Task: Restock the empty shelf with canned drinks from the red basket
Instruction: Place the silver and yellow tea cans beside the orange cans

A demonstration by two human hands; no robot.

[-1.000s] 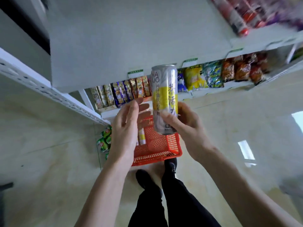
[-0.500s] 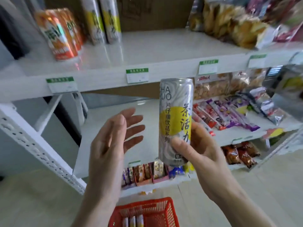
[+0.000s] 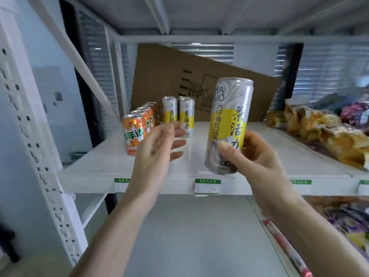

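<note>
right hand grips a tall silver-yellow can by its lower half, upright, above the white shelf front edge; left hand open, empty, at 9 o'clock of it. restocking partly done: orange cans and two matching cans stand at 11 o'clock; cardboard behind; snack bags at 3 o'clock.

Held can: smooth metal, glossy silver with a yellow printed band. Orange cans, far left: shiny metal, bright foil-like print. Shelf: white painted metal, smooth, slight sheen. Board at the back: brown cardboard, matt. Snack bags, right: crinkled glossy plastic film.
</note>
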